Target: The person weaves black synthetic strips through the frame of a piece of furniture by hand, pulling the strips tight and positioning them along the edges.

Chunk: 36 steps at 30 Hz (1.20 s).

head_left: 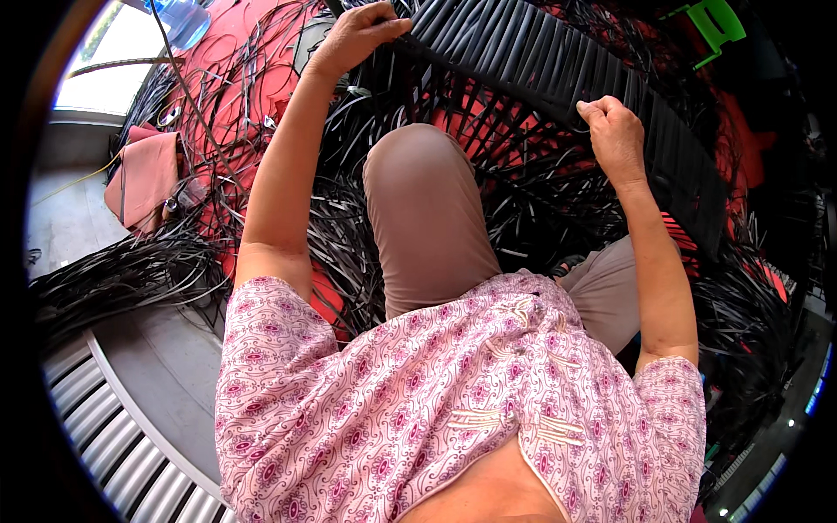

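A long panel of woven black strips curves across the top of the view, above my raised knee. My left hand grips the panel's upper left edge, fingers curled over the strips. My right hand is closed on the panel's lower edge further right, pinching a strip. Loose black strips hang and spread below the panel around my legs.
A heap of loose black strips lies at left on the grey floor. A red mat lies under the work. A pink cloth and a clear water bottle sit at upper left, a green plastic stool at upper right.
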Each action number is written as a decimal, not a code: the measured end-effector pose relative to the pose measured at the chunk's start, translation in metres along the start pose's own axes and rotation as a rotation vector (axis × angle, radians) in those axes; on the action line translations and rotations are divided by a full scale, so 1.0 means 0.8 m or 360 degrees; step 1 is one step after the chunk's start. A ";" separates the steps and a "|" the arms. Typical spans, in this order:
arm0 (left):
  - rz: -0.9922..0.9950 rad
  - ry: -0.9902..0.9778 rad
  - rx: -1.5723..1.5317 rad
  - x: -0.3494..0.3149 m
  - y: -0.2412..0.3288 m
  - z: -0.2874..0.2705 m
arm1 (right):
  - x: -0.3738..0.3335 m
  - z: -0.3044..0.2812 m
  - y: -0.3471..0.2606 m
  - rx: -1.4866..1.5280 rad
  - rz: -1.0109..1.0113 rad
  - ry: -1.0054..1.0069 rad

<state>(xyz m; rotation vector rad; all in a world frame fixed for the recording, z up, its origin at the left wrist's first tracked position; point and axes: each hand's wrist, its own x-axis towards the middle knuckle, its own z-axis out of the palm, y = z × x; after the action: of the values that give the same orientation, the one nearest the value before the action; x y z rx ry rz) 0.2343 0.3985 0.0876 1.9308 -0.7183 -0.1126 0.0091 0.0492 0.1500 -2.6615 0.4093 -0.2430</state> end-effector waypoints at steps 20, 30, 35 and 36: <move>0.1088 0.0451 0.1232 -0.031 0.069 -0.018 | 0.004 0.008 0.003 -0.0068 0.0041 0.0038; 0.1061 0.0487 0.1425 -0.040 0.074 -0.007 | 0.001 0.008 -0.001 -0.0041 0.0077 0.0027; 0.1067 0.0227 0.1474 -0.020 0.077 -0.010 | 0.001 0.008 0.002 -0.0073 0.0066 0.0015; 0.1053 0.0137 0.1491 -0.015 0.080 -0.013 | 0.003 0.007 0.002 -0.0073 0.0068 0.0008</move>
<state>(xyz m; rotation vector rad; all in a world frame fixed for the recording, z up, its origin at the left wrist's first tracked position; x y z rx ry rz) 0.2008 0.3940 0.1443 2.3911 -1.4817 0.8455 0.0120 0.0496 0.1447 -2.6940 0.4782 -0.2301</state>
